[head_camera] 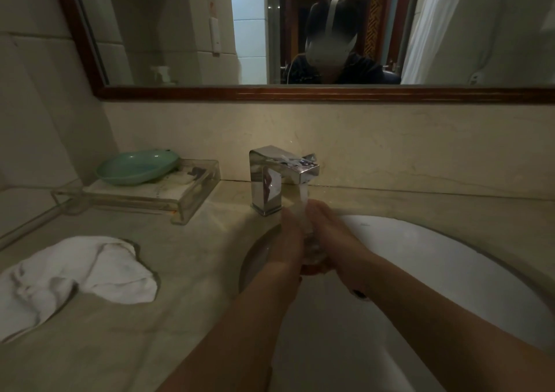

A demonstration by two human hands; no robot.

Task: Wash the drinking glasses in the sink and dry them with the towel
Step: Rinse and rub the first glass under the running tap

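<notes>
Glass over white sink, beige counter

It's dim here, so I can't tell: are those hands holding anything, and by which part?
A clear drinking glass, held by its sides between the left hand and the right hand under the running faucet.

Clear glass held between left hand and right hand over white oval sink, under water stream; blurred, probably tilted. White towel crumpled on counter, left of sink, well apart from glass.
</notes>
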